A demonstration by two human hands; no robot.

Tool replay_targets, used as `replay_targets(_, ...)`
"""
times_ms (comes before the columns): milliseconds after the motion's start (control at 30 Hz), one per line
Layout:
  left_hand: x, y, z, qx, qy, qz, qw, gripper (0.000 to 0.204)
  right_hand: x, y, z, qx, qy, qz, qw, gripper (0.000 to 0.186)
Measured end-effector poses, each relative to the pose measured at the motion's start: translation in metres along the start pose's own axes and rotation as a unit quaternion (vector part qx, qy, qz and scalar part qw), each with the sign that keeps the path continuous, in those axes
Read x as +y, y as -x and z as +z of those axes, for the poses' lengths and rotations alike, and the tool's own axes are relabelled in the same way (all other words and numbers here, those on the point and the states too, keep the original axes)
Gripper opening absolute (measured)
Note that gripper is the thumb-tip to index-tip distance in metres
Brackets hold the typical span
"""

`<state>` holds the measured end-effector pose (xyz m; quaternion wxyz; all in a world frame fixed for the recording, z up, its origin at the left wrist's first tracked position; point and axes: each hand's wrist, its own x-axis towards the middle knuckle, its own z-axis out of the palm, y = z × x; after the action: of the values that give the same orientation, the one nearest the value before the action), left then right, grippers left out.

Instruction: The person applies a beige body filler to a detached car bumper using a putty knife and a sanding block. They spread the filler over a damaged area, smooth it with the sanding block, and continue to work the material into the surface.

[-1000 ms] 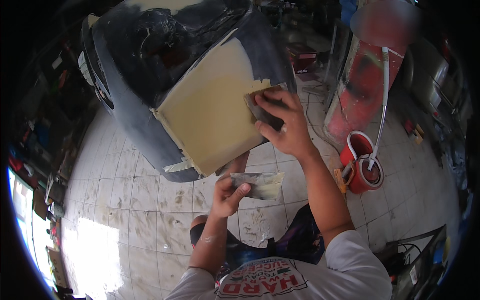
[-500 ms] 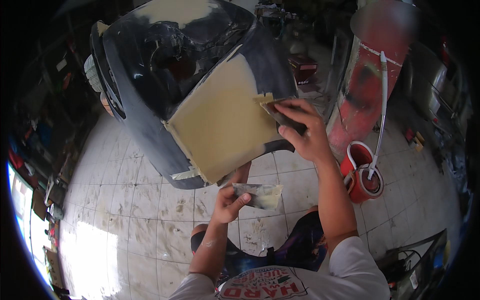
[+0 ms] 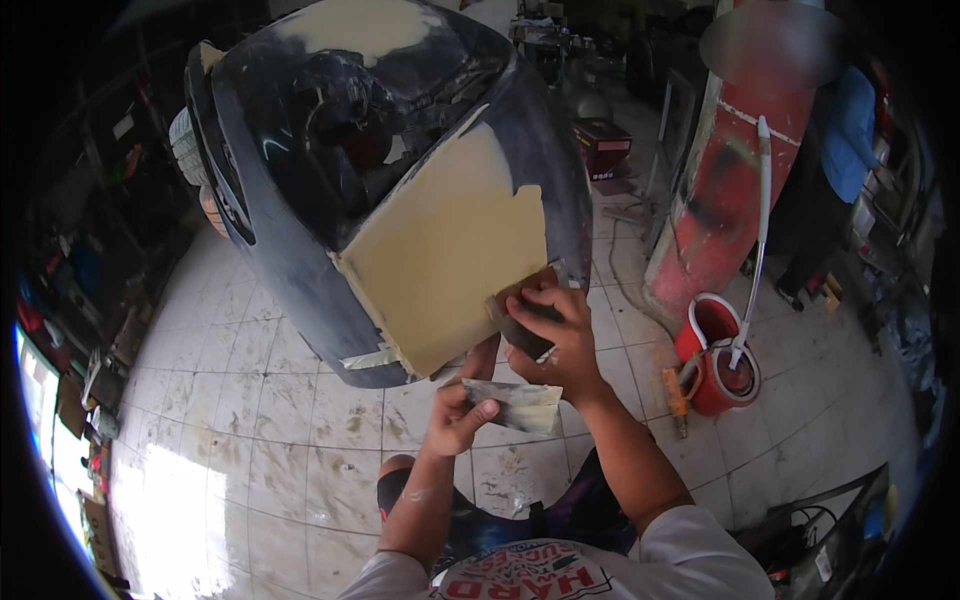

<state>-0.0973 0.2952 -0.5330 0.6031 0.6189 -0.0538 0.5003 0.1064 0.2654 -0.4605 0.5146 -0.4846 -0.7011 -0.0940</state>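
Now matte filler patch [image 3: 445,250], glossy panel [image 3: 300,160], flat spreader [image 3: 520,325]

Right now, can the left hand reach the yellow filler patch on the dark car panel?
Probably yes: the left hand is just below the yellow filler patch with nothing between, but it holds a flat metal plate.

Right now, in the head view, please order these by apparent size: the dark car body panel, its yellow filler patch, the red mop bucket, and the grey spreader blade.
1. Dark car body panel
2. Yellow filler patch
3. Red mop bucket
4. Grey spreader blade, in the left hand; nearer the camera, yet looks smallest.
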Motion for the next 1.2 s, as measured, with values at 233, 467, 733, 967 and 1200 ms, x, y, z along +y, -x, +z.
replay_targets(233,-0.003,-0.001,-0.006,-0.016,0.047,0.018,0.999,0.033,0.01,-0.022,-0.056,-0.02,-0.11,0.101,0.989,0.047)
replay_targets(467,0.0,0.003,-0.005,0.011,0.037,-0.019,0.999,0.017,0.034,-0.124,-0.05,0.025,-0.18,0.314,0.932,0.045)
replay_targets(733,-0.003,0.006,-0.01,-0.01,0.044,-0.01,0.999,0.017,-0.047,-0.093,-0.014,0.004,0.036,0.005,0.999,0.047)
replay_targets(967,-0.009,0.014,-0.018,0.012,0.136,-0.03,0.99,0.025,-0.031,-0.012,-0.014,-0.095,0.106,-0.126,0.982,0.053)
replay_targets(1200,0.002,0.019,0.024,0.163,0.161,-0.057,0.972,0.036,-0.008,0.041,-0.09,0.044,-0.263,0.096,0.959,0.059)
